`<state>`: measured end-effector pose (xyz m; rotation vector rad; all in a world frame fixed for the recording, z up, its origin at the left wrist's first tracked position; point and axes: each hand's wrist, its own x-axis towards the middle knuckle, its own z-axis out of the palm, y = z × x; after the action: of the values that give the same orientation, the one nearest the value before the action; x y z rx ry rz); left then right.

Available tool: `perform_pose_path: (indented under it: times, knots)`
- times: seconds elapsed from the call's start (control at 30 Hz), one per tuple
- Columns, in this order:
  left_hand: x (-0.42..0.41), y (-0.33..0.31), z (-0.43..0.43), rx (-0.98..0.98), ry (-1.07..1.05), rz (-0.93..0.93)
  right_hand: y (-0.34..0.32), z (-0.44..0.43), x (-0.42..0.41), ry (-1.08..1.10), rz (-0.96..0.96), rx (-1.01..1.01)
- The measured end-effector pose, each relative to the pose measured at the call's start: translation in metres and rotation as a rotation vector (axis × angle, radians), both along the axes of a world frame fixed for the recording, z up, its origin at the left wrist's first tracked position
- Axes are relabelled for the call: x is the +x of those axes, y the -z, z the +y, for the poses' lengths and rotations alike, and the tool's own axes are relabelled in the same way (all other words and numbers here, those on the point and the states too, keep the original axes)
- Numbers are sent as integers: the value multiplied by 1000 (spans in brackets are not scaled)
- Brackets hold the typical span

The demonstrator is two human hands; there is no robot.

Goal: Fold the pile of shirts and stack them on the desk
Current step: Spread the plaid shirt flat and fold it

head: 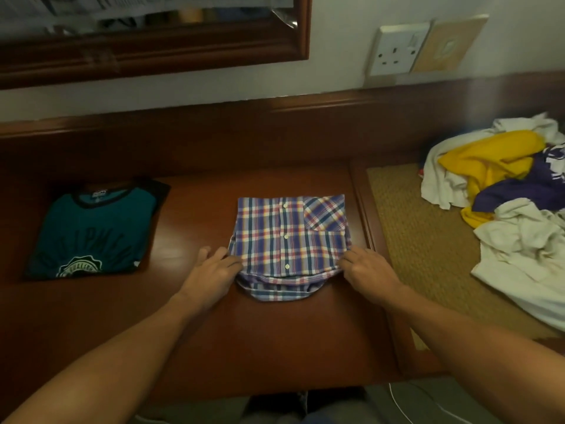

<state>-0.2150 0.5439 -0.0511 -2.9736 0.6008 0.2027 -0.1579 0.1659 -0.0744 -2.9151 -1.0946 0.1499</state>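
Fingers (348, 264) of the right hand (368, 272) curl down and pinch the right lower edge of a folded plaid shirt (290, 237). Across from them the fingers (204, 253) of the left hand (211, 272) are loosely spread, the foremost tips touching the shirt's left lower edge. Whether they pinch the cloth cannot be told.

From left to right on the dark wooden desk (275, 332): a teal T-shirt (94, 231) lies folded flat, well apart from the hands. Next comes the left hand, then the plaid shirt at the middle of the desk, buttons up, chest pocket at its far right, a curved tail showing under its near edge. The right hand follows. Beyond it lies a woven mat (412, 240), and on it a loose pile of shirts (504, 191) in white, yellow and purple, not yet folded.

The plaid shirt looks light, thin and limp. It would likely sag or come unfolded if lifted by one corner. Holding both side edges low, or sliding flat hands beneath it, seems the safer way to carry it to the teal shirt.
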Motion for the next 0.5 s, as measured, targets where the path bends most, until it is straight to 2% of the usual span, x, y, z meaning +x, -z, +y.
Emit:
perform_pose_path:
  times: [0.1,0.2,0.3,0.5]
  knots:
    - [-9,-19,2,-126,-107,6,-29,0,0,76,73,99]
    - [-18,-45,0,-242,-281,1,-70,0,-5,282,182,207]
    - [-31,-71,-3,-400,-430,-11,-108,-7,-16,458,239,412]
    - [-83,-132,-15,-773,-557,-102,-180,-21,-52,547,313,729]
